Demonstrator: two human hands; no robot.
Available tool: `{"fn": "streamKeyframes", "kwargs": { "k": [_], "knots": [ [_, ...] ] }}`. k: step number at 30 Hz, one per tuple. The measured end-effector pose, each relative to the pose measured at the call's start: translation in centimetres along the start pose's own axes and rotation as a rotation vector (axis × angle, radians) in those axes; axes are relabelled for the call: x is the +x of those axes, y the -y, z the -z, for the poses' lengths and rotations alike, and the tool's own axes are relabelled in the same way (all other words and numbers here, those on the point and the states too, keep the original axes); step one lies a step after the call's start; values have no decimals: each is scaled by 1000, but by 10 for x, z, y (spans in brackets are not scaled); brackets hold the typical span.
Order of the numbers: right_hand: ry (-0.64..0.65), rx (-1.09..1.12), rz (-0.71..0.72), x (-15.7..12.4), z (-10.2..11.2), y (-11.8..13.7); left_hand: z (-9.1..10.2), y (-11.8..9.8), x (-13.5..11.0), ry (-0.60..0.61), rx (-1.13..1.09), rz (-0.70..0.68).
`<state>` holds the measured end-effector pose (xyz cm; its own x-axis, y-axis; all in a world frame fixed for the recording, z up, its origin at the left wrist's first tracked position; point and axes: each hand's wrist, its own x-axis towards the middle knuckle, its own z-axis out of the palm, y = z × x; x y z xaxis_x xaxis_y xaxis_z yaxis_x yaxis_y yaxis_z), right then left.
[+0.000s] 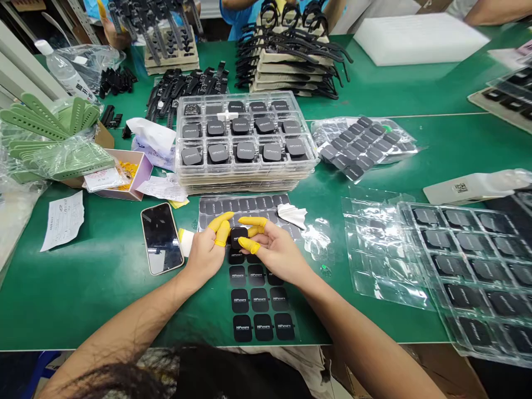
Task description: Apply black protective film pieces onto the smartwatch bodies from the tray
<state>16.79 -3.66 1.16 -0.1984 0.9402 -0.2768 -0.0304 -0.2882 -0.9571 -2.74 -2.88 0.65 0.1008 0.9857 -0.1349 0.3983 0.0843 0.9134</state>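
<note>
1. The right hand (pixel 276 252) has a small black square pad (pixel 239 238) pinched between its fingers, which wear yellow finger cots (pixel 251 223). The pad sits just above a backing sheet of black HiFuture pads (pixel 260 310).
2. The left hand (pixel 203 255) is curled, its fingertips right at the pad's edge. Hard to tell whether it's actually gripping.
3. Nearby on the green bench mat (pixel 83 299), there's a smartphone (pixel 161 238) left of the hands, a crumpled white wipe (pixel 292 215) just ahead, and stacked clear trays of black pads (pixel 245 138) beyond.
</note>
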Motion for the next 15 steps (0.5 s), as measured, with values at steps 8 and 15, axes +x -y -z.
{"fn": "streamKeyframes", "kwargs": {
  "k": [8,15],
  "knots": [
    [-198,-186,378,65,14,91,-7,0,-4,2,-169,-26],
    [-298,-853,318,260,-13,186,-7,2,-5,34,-230,-41]
  ]
}}
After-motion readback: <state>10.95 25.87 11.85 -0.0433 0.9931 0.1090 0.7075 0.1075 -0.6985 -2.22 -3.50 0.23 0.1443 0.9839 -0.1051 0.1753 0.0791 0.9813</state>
